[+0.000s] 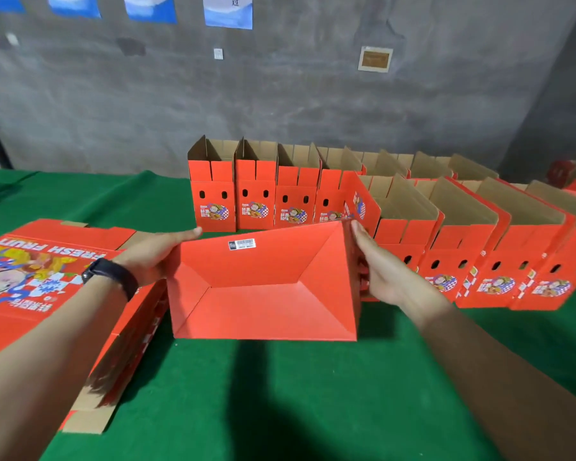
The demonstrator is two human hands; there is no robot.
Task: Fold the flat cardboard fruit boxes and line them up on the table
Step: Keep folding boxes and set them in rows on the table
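Nearest, green-covered table (280, 410), with forearms reaching in over it from both lower corners. Between the two hands, a red box (263, 287), tipped so that its folded bottom faces the camera, lower edge down by the cloth; touching or not, cannot tell.

Against the box's left wall, left hand (153, 257), one straight digit laid up to the top left corner. Remaining fingers hidden behind the cardboard; curled or flat, cannot tell. Dark wristband (112, 276) just behind that hand.

Against the right wall, right hand (383, 271), one digit upright along the top right corner, the others curled round the edge, gripping. Small white label (241, 243) near the box's top edge, between the two sets of fingertips.

Left of the left fingers and under that forearm, stack of flat boxes (47, 277), printed side up. Just right of the right fingers, front row of folded boxes (479, 261), tops open, leaning.

Beyond the fingertips, back row of folded boxes (256, 201), upright, side by side. Farthest, grey wall (280, 94), with blue posters (228, 11) along the top.
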